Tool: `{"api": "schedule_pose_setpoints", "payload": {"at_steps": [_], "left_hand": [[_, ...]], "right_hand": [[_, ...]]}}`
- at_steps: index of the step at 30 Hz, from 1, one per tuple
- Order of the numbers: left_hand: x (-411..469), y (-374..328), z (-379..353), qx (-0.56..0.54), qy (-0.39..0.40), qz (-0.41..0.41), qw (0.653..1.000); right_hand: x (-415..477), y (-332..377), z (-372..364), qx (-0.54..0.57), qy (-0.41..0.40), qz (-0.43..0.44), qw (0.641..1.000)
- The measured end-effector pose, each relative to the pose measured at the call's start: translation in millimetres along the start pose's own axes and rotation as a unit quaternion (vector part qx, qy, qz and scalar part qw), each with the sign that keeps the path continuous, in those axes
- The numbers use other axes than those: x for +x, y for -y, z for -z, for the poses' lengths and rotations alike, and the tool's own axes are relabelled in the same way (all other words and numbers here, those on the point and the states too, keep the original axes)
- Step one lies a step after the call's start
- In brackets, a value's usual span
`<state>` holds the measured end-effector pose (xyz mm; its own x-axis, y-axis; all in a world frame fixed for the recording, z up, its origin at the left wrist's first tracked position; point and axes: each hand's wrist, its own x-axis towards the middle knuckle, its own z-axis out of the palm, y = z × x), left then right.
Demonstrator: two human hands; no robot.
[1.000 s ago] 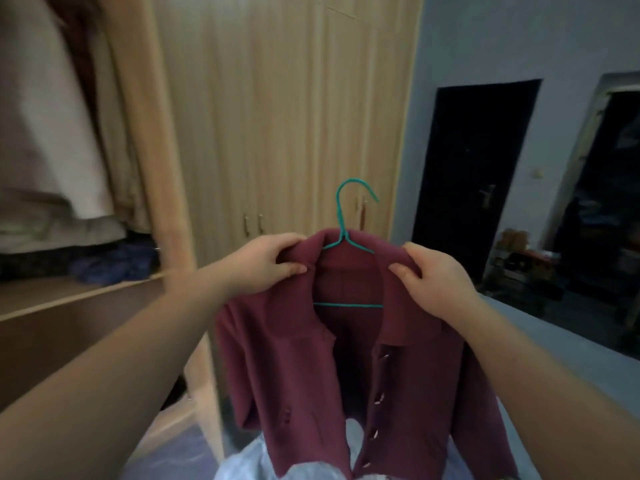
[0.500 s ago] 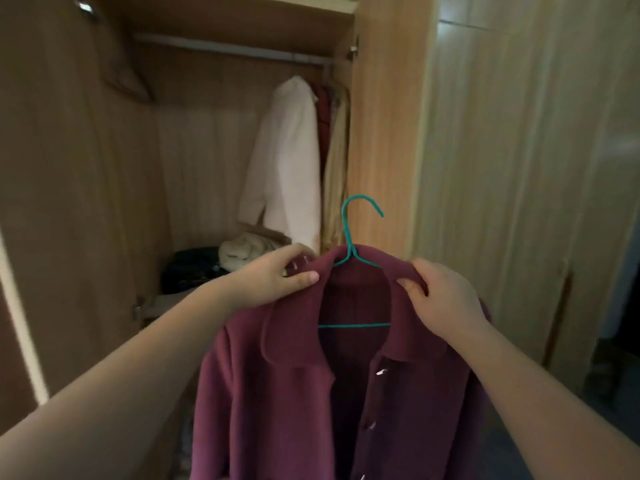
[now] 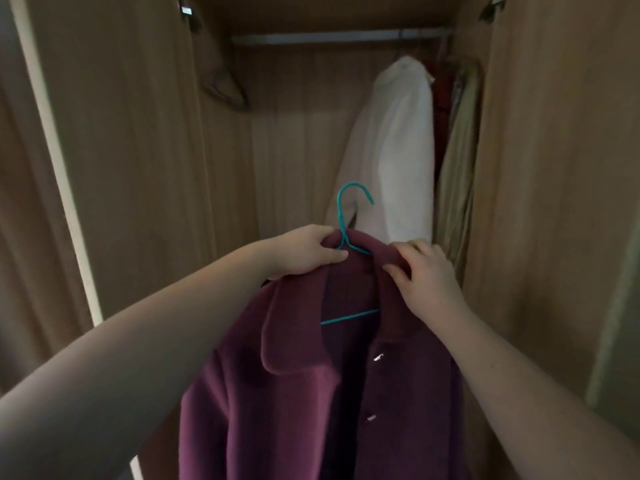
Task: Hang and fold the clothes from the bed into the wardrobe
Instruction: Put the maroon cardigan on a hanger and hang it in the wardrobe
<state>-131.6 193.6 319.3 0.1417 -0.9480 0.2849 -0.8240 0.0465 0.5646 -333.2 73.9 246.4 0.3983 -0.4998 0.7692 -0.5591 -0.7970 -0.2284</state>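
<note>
Maroon wool fills the lower middle of what we see: a maroon coat [image 3: 277, 393] with a broad collar and small pale buttons [image 3: 378, 357], draped on a teal wire hanger [image 3: 341, 216]. We hold it up in front of the open wardrobe [image 3: 138, 133], well below the metal rail [image 3: 329, 38]. Our left hand [image 3: 304, 252] grips the coat's shoulder just beside the hanger's neck, thumb pressed on the collar. Our right hand [image 3: 426, 275] pinches the collar's other side, fingers curled over the fold. The teal hook stands free above the coat, touching nothing. Behind it, on the rail's right end, hang a white garment [image 3: 398, 150], something red [image 3: 441, 98] and a beige garment [image 3: 460, 150]. A bare wooden hanger [image 3: 225, 88] sits at the left.
</note>
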Motion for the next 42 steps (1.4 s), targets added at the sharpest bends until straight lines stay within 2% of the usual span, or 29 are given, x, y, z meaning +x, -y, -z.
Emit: {"api": "schedule_pose_setpoints", "payload": {"at_steps": [2, 4, 6, 9, 11, 13, 15, 17, 18, 21, 22, 25, 26, 27, 28, 30, 33, 35, 37, 40, 42], "left_hand": [[23.4, 17.8, 3.9, -0.054, -0.018, 0.038, 0.998], [51.2, 32.3, 10.3, -0.097, -0.054, 0.086, 0.99], [84.6, 43.7, 21.1, -0.124, -0.092, 0.128, 0.98], [134.0, 47.8, 36.7, -0.145, -0.145, 0.176, 0.963], [157.7, 40.5, 40.7, -0.172, -0.171, 0.183, 0.953], [179.3, 32.7, 39.6, -0.281, -0.154, 0.173, 0.931], [200.2, 28.5, 37.0, -0.406, -0.109, 0.165, 0.892], [219.1, 28.0, 37.5, -0.494, -0.095, 0.166, 0.848], [225.0, 25.6, 38.3, -0.522, -0.087, 0.161, 0.833], [247.1, 24.6, 36.2, -0.538, -0.088, 0.133, 0.827], [257.9, 25.9, 33.3, -0.569, -0.071, 0.12, 0.81], [299.2, 33.4, 20.0, -0.682, -0.007, 0.057, 0.729], [317.2, 36.8, 14.7, -0.705, 0.007, 0.042, 0.708], [335.1, 38.4, 8.7, -0.711, 0.008, 0.038, 0.703], [348.7, 37.2, 1.7, -0.712, 0.005, 0.036, 0.702], [369.1, 31.3, -12.0, -0.693, 0.005, 0.015, 0.721], [392.4, 17.2, -27.6, -0.697, 0.046, -0.044, 0.714], [406.8, 9.5, -35.5, -0.675, 0.061, -0.081, 0.731], [419.3, 6.4, -39.4, -0.598, 0.021, -0.115, 0.793], [435.2, 18.7, -37.4, -0.389, -0.104, -0.181, 0.897], [436.7, 31.2, -31.4, -0.233, -0.196, -0.22, 0.927]], "right_hand": [[22.5, 3.4, -23.1, 0.048, -0.051, 0.012, 0.997], [43.1, 12.4, -38.2, 0.151, -0.074, 0.007, 0.986], [67.3, 19.3, -50.6, 0.263, -0.006, -0.014, 0.965], [108.4, 25.1, -64.3, 0.409, 0.131, -0.043, 0.902], [137.3, 28.3, -69.1, 0.46, 0.189, -0.077, 0.864], [164.3, 30.2, -71.2, 0.486, 0.228, -0.124, 0.835], [191.9, 24.6, -73.6, 0.463, 0.258, -0.168, 0.831], [218.1, 15.1, -76.7, 0.403, 0.275, -0.18, 0.854], [229.8, 10.7, -79.3, 0.368, 0.281, -0.166, 0.871], [256.5, 1.8, -80.6, 0.21, 0.274, -0.08, 0.935], [265.2, -2.8, -79.6, 0.172, 0.272, -0.058, 0.945], [288.5, -23.8, -67.6, 0.068, 0.3, -0.058, 0.95], [293.8, -31.9, -61.3, -0.003, 0.298, -0.049, 0.953], [298.4, -40.8, -57.7, -0.071, 0.287, -0.042, 0.954], [301.3, -50.4, -56.2, -0.132, 0.271, -0.039, 0.953], [301.9, -72.1, -57.9, -0.225, 0.227, -0.048, 0.946], [296.6, -101.4, -61.5, -0.362, 0.102, -0.029, 0.926], [296.0, -114.4, -60.8, -0.422, 0.034, -0.036, 0.905], [295.8, -125.4, -58.9, -0.454, -0.009, -0.048, 0.89], [293.4, -134.1, -56.7, -0.487, -0.046, -0.053, 0.87], [293.8, -133.0, -57.7, -0.496, -0.056, -0.054, 0.865]]}}
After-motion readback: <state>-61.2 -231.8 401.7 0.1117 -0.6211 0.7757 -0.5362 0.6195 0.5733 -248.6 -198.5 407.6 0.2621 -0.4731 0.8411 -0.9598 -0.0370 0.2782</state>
